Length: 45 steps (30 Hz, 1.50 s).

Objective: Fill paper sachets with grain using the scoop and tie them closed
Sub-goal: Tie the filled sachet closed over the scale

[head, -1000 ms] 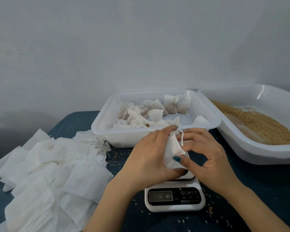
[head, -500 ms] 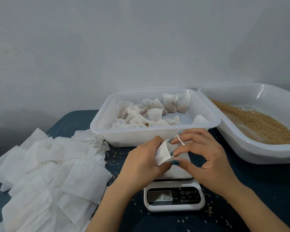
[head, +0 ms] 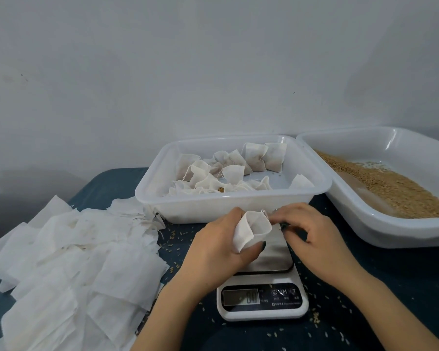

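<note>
left hand (head: 213, 252) grips the sachet (head: 251, 229), mouth upward; right hand (head: 314, 236) pinches its rim, grain (head: 390, 188) lies to its right.

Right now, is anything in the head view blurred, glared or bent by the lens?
Head view: light soft and even, shadows faint; the right hand is motion-blurred at its fingertips, against the sachet mouth; a small glare streak on the grain tray wall; its rim bows from the wide lens; the scale display is readable.
</note>
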{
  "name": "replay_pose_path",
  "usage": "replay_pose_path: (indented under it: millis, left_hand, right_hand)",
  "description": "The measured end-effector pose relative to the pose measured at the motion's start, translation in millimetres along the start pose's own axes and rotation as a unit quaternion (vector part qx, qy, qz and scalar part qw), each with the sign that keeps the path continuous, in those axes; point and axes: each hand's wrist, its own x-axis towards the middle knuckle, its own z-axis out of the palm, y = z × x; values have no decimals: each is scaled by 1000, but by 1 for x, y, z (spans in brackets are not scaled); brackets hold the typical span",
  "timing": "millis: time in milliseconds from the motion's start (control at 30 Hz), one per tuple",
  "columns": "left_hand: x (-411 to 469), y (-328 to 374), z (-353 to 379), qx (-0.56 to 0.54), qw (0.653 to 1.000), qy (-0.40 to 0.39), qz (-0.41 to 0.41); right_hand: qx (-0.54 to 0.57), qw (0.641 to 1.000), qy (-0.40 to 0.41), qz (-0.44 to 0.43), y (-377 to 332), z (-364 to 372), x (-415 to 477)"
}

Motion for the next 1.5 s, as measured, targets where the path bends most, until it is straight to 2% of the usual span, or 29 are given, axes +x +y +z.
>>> replay_pose_path:
  millis: [133,233,300,433,567,833,1033,1133,1200,1333,1400,1500]
  left_hand:
    - [-1,-3,-2,7,1000,-6,-1]
    - [0,-4,-3,10,1000,-3,-1]
    - [0,-5,-3,11,1000,-1,0]
    - [-1,-4,-2,16,1000,-2,3]
    - [0,-4,0,27,1000,-10,-3]
    - [-1,-6,0,23,1000,-6,-7]
    - [-1,-8,-2,20,1000,-7,-3]
    - [-1,-9,-1,23,1000,-6,0]
    - [-1,-9,-1,22,1000,-7,3]
    - [-1,-11,-1,19,1000,-9,4]
    - [-1,-11,0,21,1000,-9,5]
    - [-1,-11,0,21,1000,-12,12]
  right_hand:
    - [-26,997,67,19,-4,-7,7]
    - [-89,986,132,44,0,-29,23]
    - [-149,974,146,85,11,-51,36]
    - [-296,920,75,244,49,-93,54]
    - [-368,864,-30,342,74,-113,62]
    - [-434,816,-74,374,73,-118,62]
    - [-451,805,-42,384,74,-125,67]
    - [-434,806,2,402,76,-126,71]
    - [-450,791,7,414,76,-124,71]
    - [-522,743,-41,416,75,-121,73]
    - [-551,750,-48,364,77,-119,72]
    - [-513,801,-63,302,79,-115,67]
